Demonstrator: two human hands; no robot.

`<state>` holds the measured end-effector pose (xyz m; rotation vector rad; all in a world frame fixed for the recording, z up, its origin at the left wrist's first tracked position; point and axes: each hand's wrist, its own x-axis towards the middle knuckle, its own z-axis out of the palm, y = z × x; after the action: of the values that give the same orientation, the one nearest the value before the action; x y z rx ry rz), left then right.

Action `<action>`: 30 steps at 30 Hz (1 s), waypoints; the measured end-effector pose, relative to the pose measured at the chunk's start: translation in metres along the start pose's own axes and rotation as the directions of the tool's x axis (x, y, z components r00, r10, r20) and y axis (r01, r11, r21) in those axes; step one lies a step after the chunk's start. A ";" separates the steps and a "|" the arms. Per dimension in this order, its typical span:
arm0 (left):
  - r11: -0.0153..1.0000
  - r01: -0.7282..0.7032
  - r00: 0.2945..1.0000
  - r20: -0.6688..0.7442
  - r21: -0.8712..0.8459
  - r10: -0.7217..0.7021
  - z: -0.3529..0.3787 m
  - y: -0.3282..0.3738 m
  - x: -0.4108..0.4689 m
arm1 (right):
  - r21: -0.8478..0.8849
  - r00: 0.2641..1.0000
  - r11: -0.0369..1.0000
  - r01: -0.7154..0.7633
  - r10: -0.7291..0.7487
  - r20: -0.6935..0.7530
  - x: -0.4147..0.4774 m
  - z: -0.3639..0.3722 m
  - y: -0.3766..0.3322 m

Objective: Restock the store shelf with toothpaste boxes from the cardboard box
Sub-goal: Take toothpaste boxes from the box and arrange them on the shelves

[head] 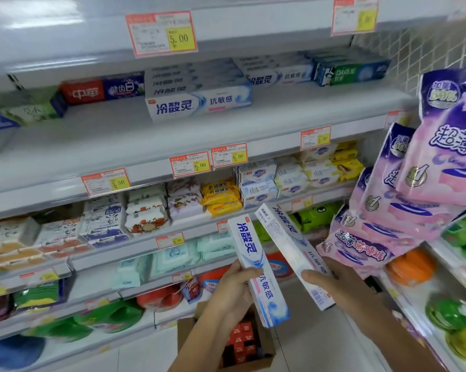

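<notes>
Fingers (249,273) of left hand (228,294) clasp slim glossy toothpaste box (246,245); right hand (342,288) clasps second oblong carton (285,234)

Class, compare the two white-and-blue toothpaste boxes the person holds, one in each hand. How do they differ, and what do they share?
The left hand grips a white-and-blue cardboard toothpaste box, the left box, broad front out with large blue characters; the right hand grips the right box, small-print panel and barcode out. The left box stands steeper; the right box leans further. Shared: same brand, same colours.
</notes>
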<state>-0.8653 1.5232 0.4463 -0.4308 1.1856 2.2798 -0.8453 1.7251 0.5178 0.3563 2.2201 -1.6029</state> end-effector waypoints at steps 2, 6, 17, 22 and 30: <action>0.999 -0.007 1.000 -0.016 -0.032 0.006 0.009 0.002 0.001 | -0.031 1.000 0.999 0.019 -0.020 -0.024 -0.002 0.006 -0.004; 0.993 -0.053 0.998 -0.023 -0.109 0.051 0.040 0.010 -0.002 | -0.097 0.996 0.992 0.078 -0.082 -0.036 -0.008 0.014 -0.010; 0.958 -0.283 0.959 0.016 0.054 0.283 0.132 0.072 -0.015 | -0.420 0.923 0.881 0.218 -0.325 -0.204 -0.037 -0.004 -0.075; 0.875 -0.476 0.880 0.055 0.093 0.473 0.164 0.106 -0.029 | -0.593 0.796 0.768 0.243 -0.507 -0.330 -0.040 -0.018 -0.110; 0.813 -0.575 0.818 0.072 0.086 0.571 0.154 0.154 -0.025 | -0.771 0.716 0.588 0.245 -0.646 -0.266 0.001 -0.060 -0.151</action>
<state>-0.9410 1.5691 0.6467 0.0382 1.5668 2.6862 -0.9185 1.7341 0.6623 -0.0528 3.3778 -0.7239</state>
